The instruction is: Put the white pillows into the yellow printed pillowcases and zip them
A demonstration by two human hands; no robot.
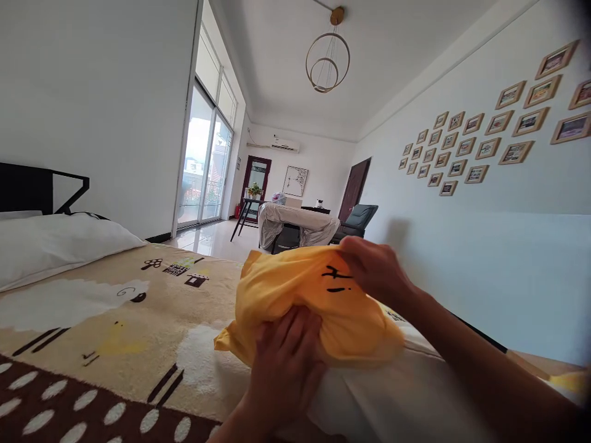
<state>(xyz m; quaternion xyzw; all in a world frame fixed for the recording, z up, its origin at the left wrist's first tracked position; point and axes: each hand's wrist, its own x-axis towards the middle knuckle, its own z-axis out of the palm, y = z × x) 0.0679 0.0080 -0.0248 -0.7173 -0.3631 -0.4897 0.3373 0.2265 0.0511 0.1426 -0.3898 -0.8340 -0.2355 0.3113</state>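
So the bed hogs the foreground, with a beige sheep blanket over it and a white pillow at its head edge. The yellow cloth is bunched up, blocking part of the bed's far edge. Right hand's pinching its top; left hand's fingers are tucked into a fold, can't tell if gripping. Black lettering near the right fingers.
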